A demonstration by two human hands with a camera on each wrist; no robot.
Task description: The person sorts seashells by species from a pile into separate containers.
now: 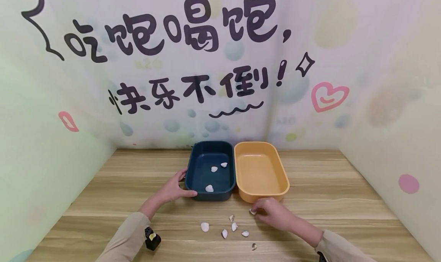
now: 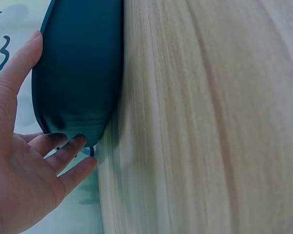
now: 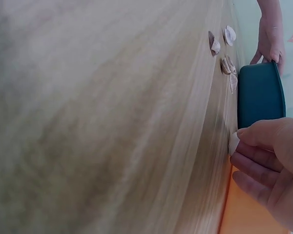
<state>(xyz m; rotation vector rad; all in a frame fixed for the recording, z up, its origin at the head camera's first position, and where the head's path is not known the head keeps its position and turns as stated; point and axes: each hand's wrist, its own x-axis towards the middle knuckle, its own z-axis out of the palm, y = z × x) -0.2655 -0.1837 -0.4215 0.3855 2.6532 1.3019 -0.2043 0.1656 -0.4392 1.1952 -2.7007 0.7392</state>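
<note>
In the head view, my left hand [image 1: 173,188] touches the near left corner of a dark blue rectangular bin [image 1: 210,197], its thumb at the front rim. The left wrist view shows this hand's fingers [image 2: 63,156] extended and spread against the bin's wall. Three white seashells lie inside, one a shell [image 1: 209,188] near the front. With thumb and fingertips, my right hand [image 1: 275,215] pinches a small seashell [image 3: 234,144] just in front of the yellow bin [image 1: 284,191]. Several loose shells, among them a white shell [image 1: 204,227], lie on the table in front of the bins.
Both bins stand side by side on a wood-grain table [image 1: 344,200], close to the back wall [image 1: 193,128] with its black lettering. Side walls border the table left and right. No shells show inside the yellow bin.
</note>
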